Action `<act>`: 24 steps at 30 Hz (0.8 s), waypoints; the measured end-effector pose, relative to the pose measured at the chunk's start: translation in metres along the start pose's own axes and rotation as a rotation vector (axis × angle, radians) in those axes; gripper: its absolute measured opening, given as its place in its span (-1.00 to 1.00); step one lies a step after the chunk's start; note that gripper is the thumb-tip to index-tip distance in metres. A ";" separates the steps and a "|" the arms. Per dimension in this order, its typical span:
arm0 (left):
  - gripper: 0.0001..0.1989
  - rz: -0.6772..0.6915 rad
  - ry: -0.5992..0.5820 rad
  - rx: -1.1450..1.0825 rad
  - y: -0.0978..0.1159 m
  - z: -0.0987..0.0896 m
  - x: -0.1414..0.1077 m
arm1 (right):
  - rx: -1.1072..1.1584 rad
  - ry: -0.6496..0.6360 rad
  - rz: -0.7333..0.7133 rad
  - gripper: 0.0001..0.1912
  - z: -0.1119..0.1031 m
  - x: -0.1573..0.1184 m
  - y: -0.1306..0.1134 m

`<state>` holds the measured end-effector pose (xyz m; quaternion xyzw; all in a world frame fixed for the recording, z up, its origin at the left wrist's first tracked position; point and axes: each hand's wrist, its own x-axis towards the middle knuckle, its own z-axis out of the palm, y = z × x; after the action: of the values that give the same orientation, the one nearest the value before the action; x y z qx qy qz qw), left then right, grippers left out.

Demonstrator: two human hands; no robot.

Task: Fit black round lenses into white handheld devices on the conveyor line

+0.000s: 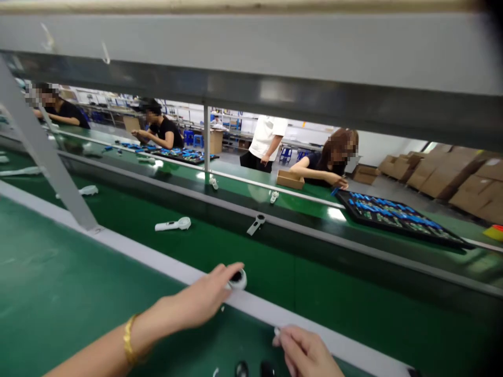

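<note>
My left hand [204, 296], with a gold bracelet at its wrist, is closed on a white round-headed device [241, 280] with a dark centre, over the pale rail between bench and belt. Most of the device is hidden by the fingers. Near the bottom edge, my right hand [304, 351] pinches a small white piece [277, 332] between thumb and finger. Two dark rounded objects, one of them a black one [242, 368], show at the bottom edge. Beyond the rail, a white handled device [173, 224] and a grey handled part [256, 224] lie apart.
A pale rail [149, 257] borders the green belt [220, 241]. A slanted metal post [51, 152] stands at left, and a wide grey beam [251, 52] crosses above. Across the line are several people, a cardboard tray [290, 179] and a black tray of blue-marked parts [401, 217].
</note>
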<state>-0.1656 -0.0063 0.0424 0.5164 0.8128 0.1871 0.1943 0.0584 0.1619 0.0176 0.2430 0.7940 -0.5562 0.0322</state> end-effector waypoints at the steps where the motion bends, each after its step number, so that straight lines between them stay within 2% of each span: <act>1: -0.46 0.018 -0.076 -0.024 0.020 0.016 -0.010 | -0.002 0.003 -0.017 -0.58 0.000 0.001 -0.004; 3: -0.47 0.029 -0.132 -0.048 0.049 0.042 -0.022 | -0.069 0.036 -0.048 -0.60 0.000 0.001 -0.011; 5: -0.48 0.022 -0.093 -0.037 0.064 0.058 -0.023 | -0.210 0.072 -0.073 -0.63 -0.001 0.002 -0.016; 9: -0.46 -0.017 -0.022 0.088 0.073 0.076 -0.010 | -0.582 0.149 -0.054 -0.65 0.001 0.005 -0.017; 14: -0.56 -0.050 0.016 0.196 0.076 0.080 -0.005 | -0.937 0.166 -0.013 -0.65 0.005 0.012 -0.024; 18: -0.60 -0.066 0.009 0.220 0.077 0.083 -0.005 | -0.969 0.106 -0.047 -0.68 0.007 0.014 -0.034; 24: -0.58 -0.046 -0.010 0.241 0.074 0.086 -0.006 | -0.748 -0.026 -0.061 -0.68 -0.009 0.029 -0.036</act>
<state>-0.0625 0.0263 0.0076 0.5182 0.8400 0.0810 0.1391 0.0198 0.1705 0.0426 0.1834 0.9488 -0.2313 0.1121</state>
